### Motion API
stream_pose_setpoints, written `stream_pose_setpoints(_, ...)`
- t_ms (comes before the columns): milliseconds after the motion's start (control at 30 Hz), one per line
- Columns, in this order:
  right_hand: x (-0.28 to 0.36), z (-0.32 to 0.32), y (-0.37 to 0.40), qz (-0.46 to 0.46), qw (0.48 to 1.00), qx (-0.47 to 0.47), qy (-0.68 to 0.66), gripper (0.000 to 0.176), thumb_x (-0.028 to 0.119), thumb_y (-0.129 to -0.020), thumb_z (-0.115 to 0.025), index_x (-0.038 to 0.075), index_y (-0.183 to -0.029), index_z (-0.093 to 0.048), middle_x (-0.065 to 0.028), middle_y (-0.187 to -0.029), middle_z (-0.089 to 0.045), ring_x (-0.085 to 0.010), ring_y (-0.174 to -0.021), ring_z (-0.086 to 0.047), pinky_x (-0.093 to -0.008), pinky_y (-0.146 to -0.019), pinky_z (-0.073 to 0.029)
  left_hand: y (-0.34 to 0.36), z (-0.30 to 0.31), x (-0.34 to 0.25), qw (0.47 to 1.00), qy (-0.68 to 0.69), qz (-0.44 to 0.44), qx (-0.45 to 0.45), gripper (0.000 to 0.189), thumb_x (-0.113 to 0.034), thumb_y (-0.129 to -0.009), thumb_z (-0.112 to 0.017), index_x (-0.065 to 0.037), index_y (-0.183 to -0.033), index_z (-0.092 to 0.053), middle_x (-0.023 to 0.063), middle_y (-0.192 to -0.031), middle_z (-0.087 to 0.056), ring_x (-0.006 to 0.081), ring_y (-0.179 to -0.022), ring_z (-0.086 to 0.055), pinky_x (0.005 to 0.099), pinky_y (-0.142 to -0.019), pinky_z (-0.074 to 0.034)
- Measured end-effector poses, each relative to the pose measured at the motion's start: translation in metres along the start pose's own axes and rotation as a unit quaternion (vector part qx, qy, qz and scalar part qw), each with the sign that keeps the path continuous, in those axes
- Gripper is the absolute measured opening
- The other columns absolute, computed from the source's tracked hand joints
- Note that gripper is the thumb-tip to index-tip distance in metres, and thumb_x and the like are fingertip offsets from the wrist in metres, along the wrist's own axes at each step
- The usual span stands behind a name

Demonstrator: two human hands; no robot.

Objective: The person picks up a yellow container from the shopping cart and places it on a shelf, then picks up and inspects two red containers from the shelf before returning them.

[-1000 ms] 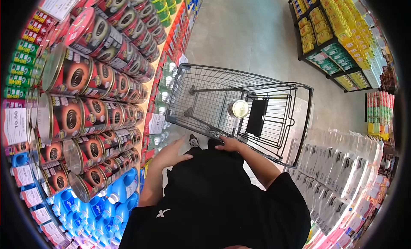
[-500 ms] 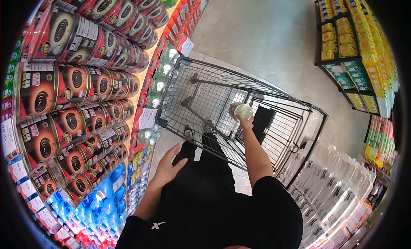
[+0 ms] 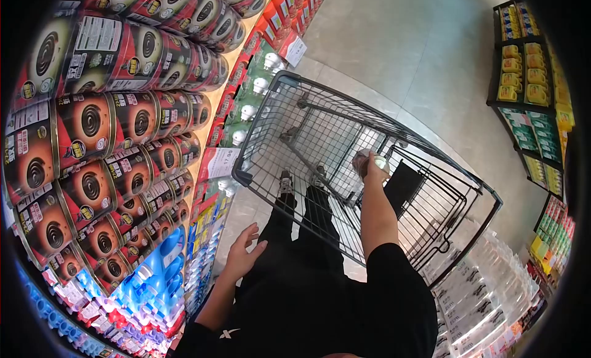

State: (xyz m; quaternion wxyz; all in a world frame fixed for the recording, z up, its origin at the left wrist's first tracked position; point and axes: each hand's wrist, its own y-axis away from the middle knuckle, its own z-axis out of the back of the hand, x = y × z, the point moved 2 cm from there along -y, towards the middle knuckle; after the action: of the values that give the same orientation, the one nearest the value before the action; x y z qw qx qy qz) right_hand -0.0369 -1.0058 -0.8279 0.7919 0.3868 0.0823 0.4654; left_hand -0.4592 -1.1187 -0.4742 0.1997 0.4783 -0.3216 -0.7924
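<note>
A dark wire shopping cart (image 3: 345,106) stands in front of me. My right hand (image 3: 372,168) is over the basket, near its handle end, with the fingers closed round a small jar-like container (image 3: 381,164). The container has a pale round end, and its dark brownish side shows past the fingers; my hand hides the rest. Close by is the dark flat panel (image 3: 404,187) of the cart. My left hand (image 3: 244,254) hangs beside the cart with its fingers apart, holding nothing, below the lower shelf goods.
Stacked mosquito-coil tins (image 3: 92,121) fill the shelf at left, above blue bottles (image 3: 163,259). Light bulbs in green packs (image 3: 247,112) hang along its edge. Wrapped bottle packs (image 3: 477,290) stand at lower right. A display of yellow packs (image 3: 537,75) is across the grey floor (image 3: 394,44).
My right hand has turned over the container, so its round pale end shows less. The cart and shelves have shifted in view. My left hand stays open.
</note>
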Motion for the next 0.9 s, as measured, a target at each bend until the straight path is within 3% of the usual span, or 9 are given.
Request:
stream_pose_setpoints(300, 0.0, 0.032, 0.045, 0.049, 0.997, 0.009, 0.063, 0.148, 0.052, -0.058, -0.093, 0.008, -0.161, 0.002, -0.0262, -0.155, -0.034, -0.0411, -0.138, -0.043, -0.0527, -0.109, -0.043, -0.004, -0.003, -0.001, 0.999, 0.026, -0.006, -0.019, 0.071, -0.022, -0.093, -0.075, -0.006, -0.152, -0.039, 0.0184, -0.14, -0.058, 0.0284, -0.123, -0.062, 0.0414, -0.105, -0.047)
stream_pose_setpoints(400, -0.027, 0.035, 0.029, 0.12, 0.987, 0.104, 0.027, 0.135, 0.052, -0.062, -0.091, 0.006, -0.159, -0.008, -0.0222, -0.149, -0.041, -0.0378, -0.133, -0.047, -0.0509, -0.103, -0.047, -0.009, -0.004, -0.025, 0.998, 0.039, -0.032, -0.022, 0.075, -0.023, -0.092, -0.075, -0.007, -0.154, -0.036, 0.0194, -0.142, -0.055, 0.03, -0.125, -0.06, 0.0422, -0.106, -0.046)
stream_pose_setpoints(467, -0.042, 0.04, 0.022, 0.199, 0.953, 0.227, -0.015, 0.117, 0.049, -0.07, -0.087, 0.008, -0.155, -0.017, -0.0189, -0.141, -0.045, -0.0333, -0.126, -0.051, -0.0511, -0.094, -0.05, -0.01, -0.003, -0.051, 0.998, 0.025, -0.064, -0.009, 0.079, -0.024, -0.09, -0.076, -0.008, -0.155, -0.034, 0.0216, -0.144, -0.053, 0.0327, -0.128, -0.057, 0.0438, -0.109, -0.044)
stream_pose_setpoints(533, -0.025, 0.087, 0.09, 0.265, 0.893, 0.363, 0.026, 0.114, 0.047, -0.072, -0.086, 0.01, -0.155, -0.017, -0.019, -0.142, -0.044, -0.0331, -0.123, -0.053, -0.0506, -0.09, -0.051, -0.018, -0.005, -0.077, 0.97, -0.103, -0.221, 0.003, 0.086, -0.027, -0.086, -0.08, -0.01, -0.157, -0.032, 0.0244, -0.148, -0.047, 0.0372, -0.136, -0.048, 0.0484, -0.113, -0.038)
stream_pose_setpoints(633, 0.0, 0.166, 0.215, 0.313, 0.808, 0.49, 0.102, 0.115, 0.046, -0.075, -0.083, 0.012, -0.159, -0.013, -0.0213, -0.145, -0.042, -0.0333, -0.125, -0.053, -0.0518, -0.088, -0.052, -0.006, -0.014, -0.141, 0.858, -0.363, -0.363, 0.024, 0.106, -0.037, -0.074, -0.087, -0.013, -0.159, -0.029, 0.0282, -0.155, -0.034, 0.0453, -0.147, -0.028, 0.0583, -0.119, -0.026)
stream_pose_setpoints(700, 0.003, 0.203, 0.275, 0.341, 0.756, 0.537, 0.156, 0.119, 0.046, -0.076, -0.082, 0.011, -0.162, -0.007, -0.0231, -0.146, -0.041, -0.034, -0.128, -0.05, -0.0521, -0.09, -0.051, -0.001, -0.017, -0.163, 0.827, -0.375, -0.418, 0.017, 0.117, -0.043, -0.067, -0.09, -0.014, -0.16, -0.025, 0.0285, -0.156, -0.033, 0.047, -0.148, -0.025, 0.061, -0.119, -0.023)
stream_pose_setpoints(800, 0.011, 0.261, 0.37, 0.344, 0.702, 0.595, 0.189, 0.116, 0.045, -0.082, -0.08, -0.001, -0.16, -0.007, -0.0281, -0.152, -0.039, -0.035, -0.137, -0.046, -0.0383, -0.107, -0.044, 0.018, -0.013, -0.183, 0.809, -0.373, -0.454, -0.004, 0.131, -0.048, -0.059, -0.093, -0.015, -0.162, -0.019, 0.0298, -0.156, -0.031, 0.0496, -0.148, -0.024, 0.0638, -0.119, -0.02)
stream_pose_setpoints(867, 0.006, 0.273, 0.39, 0.41, 0.668, 0.591, 0.193, 0.117, 0.049, -0.084, -0.078, -0.001, -0.161, -0.005, -0.0312, -0.154, -0.034, -0.0374, -0.142, -0.041, -0.0394, -0.111, -0.04, 0.03, 0.003, -0.193, 0.827, -0.36, -0.433, -0.005, 0.136, -0.045, -0.058, -0.095, -0.014, -0.163, -0.014, 0.0304, -0.156, -0.03, 0.0441, -0.148, -0.028, 0.0577, -0.121, -0.023)
stream_pose_setpoints(900, 0.003, 0.278, 0.399, 0.44, 0.651, 0.587, 0.194, 0.117, 0.051, -0.085, -0.077, -0.001, -0.161, -0.005, -0.0328, -0.156, -0.032, -0.0385, -0.144, -0.038, -0.0399, -0.114, -0.038, 0.03, 0.015, -0.192, 0.864, -0.249, -0.438, 0.026, 0.134, -0.043, -0.06, -0.095, -0.013, -0.163, -0.014, 0.0292, -0.155, -0.031, 0.0409, -0.147, -0.031, 0.0543, -0.121, -0.025)
